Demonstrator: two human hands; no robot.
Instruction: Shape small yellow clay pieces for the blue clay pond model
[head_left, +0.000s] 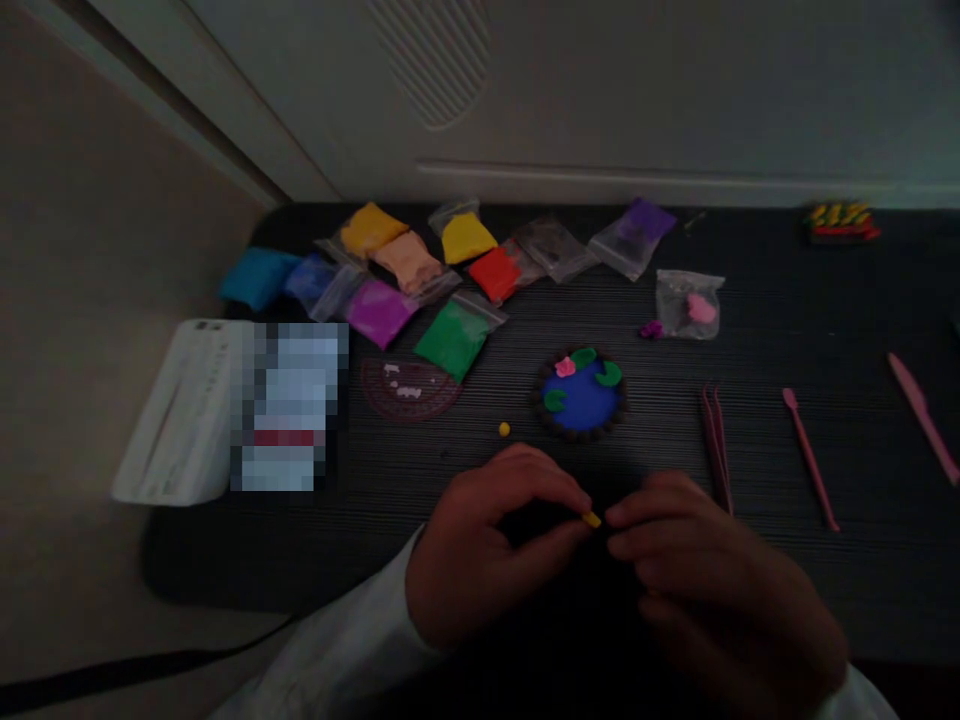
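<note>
My left hand [487,545] and my right hand [712,580] meet near the front edge of the dark table [825,320]. Both pinch a tiny yellow clay piece [592,519] between their fingertips. Just beyond them lies a round clay pond [581,394], blue with a dark rim, green leaves and a pink flower. A small yellow clay ball [504,429] rests on the table left of the pond.
Several bags of coloured clay [450,270] are spread along the back. A bag with pink clay [690,305] lies right of them. Pink sculpting tools [810,458] lie at the right, a protractor [411,385] and a white box [187,410] at the left.
</note>
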